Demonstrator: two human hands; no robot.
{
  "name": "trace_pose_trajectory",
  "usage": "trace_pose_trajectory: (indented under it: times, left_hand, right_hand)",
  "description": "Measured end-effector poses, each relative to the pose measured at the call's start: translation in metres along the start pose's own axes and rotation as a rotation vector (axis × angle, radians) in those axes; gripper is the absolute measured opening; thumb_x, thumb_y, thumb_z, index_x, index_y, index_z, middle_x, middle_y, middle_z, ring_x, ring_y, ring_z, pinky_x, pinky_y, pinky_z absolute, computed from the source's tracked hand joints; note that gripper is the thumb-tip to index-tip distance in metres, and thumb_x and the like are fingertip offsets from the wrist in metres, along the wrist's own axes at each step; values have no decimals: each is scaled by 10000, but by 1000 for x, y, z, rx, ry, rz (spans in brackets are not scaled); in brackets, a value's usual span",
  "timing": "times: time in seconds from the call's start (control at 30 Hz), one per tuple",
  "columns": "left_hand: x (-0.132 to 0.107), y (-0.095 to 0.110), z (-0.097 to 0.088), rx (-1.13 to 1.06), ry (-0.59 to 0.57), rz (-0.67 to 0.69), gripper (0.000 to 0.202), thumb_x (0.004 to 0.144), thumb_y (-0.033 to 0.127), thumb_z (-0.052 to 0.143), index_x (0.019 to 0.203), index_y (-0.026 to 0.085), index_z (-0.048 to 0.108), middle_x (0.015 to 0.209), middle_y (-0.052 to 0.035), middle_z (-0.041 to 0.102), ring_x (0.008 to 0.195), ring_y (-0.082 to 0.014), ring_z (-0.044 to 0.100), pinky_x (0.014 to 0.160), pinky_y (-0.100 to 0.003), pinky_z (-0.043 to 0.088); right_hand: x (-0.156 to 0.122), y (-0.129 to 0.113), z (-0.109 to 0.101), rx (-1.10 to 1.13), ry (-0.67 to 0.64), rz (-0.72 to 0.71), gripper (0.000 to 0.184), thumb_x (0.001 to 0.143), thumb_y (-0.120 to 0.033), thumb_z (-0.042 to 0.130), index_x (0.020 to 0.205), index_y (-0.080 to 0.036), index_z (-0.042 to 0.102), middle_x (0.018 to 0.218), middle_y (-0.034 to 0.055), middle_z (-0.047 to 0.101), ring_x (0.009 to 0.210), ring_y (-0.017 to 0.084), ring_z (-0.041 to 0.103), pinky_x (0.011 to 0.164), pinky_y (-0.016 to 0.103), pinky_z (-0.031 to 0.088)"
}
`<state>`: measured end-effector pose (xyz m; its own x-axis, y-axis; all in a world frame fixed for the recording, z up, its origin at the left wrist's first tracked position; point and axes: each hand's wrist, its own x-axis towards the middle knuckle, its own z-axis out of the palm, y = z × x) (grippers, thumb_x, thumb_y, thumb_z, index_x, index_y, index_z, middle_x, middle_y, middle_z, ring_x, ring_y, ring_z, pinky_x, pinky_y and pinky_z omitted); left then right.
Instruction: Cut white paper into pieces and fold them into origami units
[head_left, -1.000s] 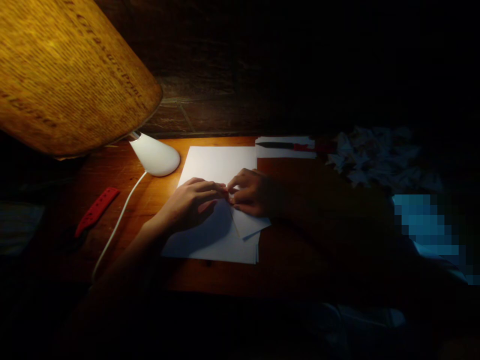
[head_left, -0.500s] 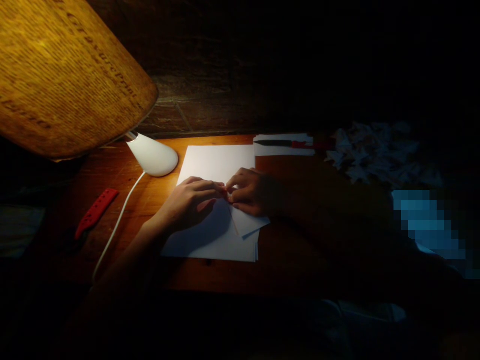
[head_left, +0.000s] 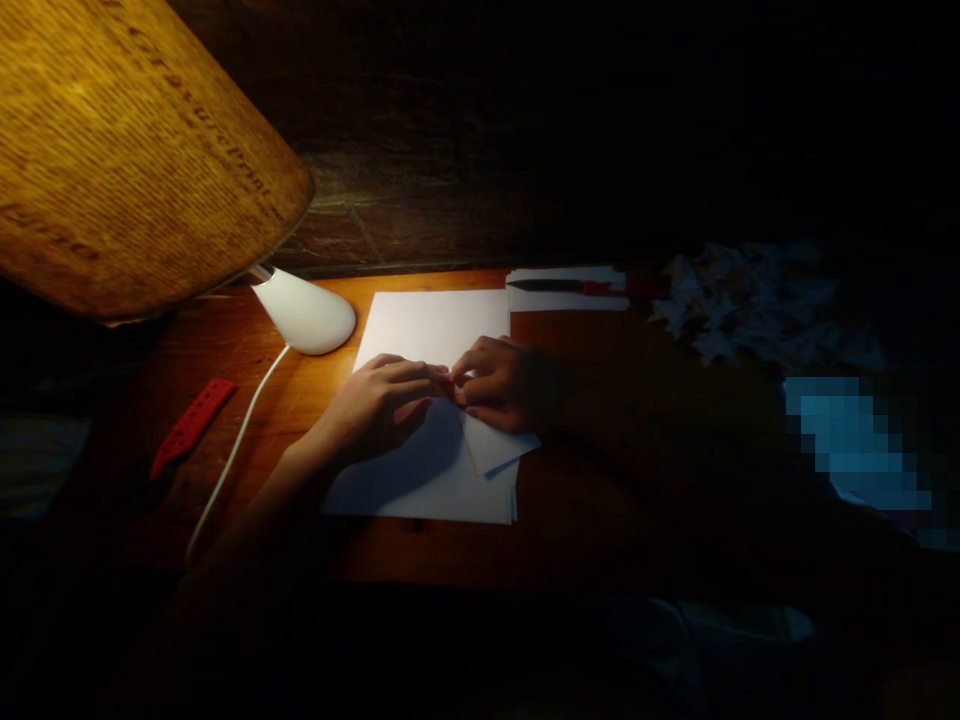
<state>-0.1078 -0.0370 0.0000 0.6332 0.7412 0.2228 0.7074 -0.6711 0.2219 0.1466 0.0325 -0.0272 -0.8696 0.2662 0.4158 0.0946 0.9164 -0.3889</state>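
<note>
Both hands meet over a stack of white paper sheets [head_left: 442, 320] on the wooden table. My left hand [head_left: 386, 400] comes in from the left, its fingertips pinched on the upper part of a small folded piece of paper [head_left: 495, 446]. From the right, my right hand [head_left: 495, 380] pinches the same folded paper, fingertips close to those of the left. The paper's lower end shows as a pointed flap over the stack's right edge; its upper part is hidden by my fingers. A reddish glow lies between the fingertips.
A lamp with a printed shade [head_left: 165, 150] and white base [head_left: 307, 312] stands at left, its cord [head_left: 240, 450] trailing forward. Left of it lies a red power strip [head_left: 193, 428]. Behind are a knife [head_left: 551, 287] on paper strips [head_left: 570, 303] and a pile of folded papers [head_left: 750, 300].
Almost nothing differs. Both hands keep their pinch on the folded paper in the same place, and the view has shifted very slightly.
</note>
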Motion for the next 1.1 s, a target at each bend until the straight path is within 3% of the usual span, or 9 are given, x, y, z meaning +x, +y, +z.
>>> trace_pose_trajectory:
  times: [1.1]
  left_hand:
    - [1, 1, -1, -1, 27, 30, 290, 1017, 178, 538, 1173, 259, 770, 1163, -50, 808, 990, -203, 760, 918, -385, 558]
  right_hand:
    - [-1, 2, 1, -19, 21, -25, 153, 999, -264, 635, 970, -201, 771, 1209, 94, 735, 1099, 268, 606, 867, 422, 441]
